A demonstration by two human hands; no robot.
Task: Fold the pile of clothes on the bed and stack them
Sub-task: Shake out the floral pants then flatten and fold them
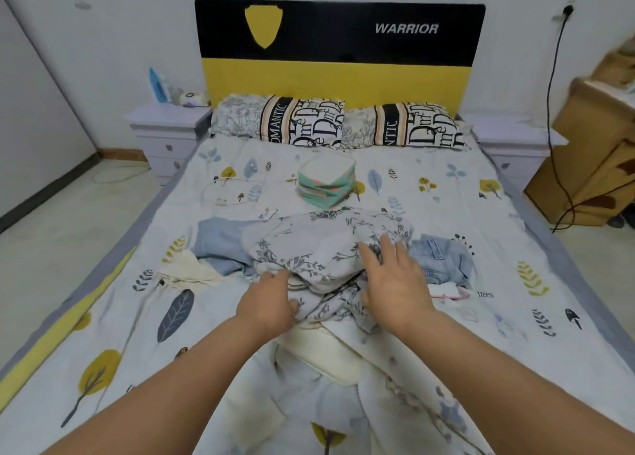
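Your left hand [271,303] pinches the floral cloth [326,248] atop the pile mid-bed [515,248], your right hand [395,279] lies flat and wide on it; a hasty pull could drag the jeans [443,258] along.

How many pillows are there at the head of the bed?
2. One pillow lies left of centre against the yellow and black headboard; the other pillow lies beside it on the right, their inner ends meeting. None seems hidden.

Left hand [271,303] gripping floral garment [326,248], right hand [395,279] flat on it, folded stack [324,185] beyond, bed [446,193]
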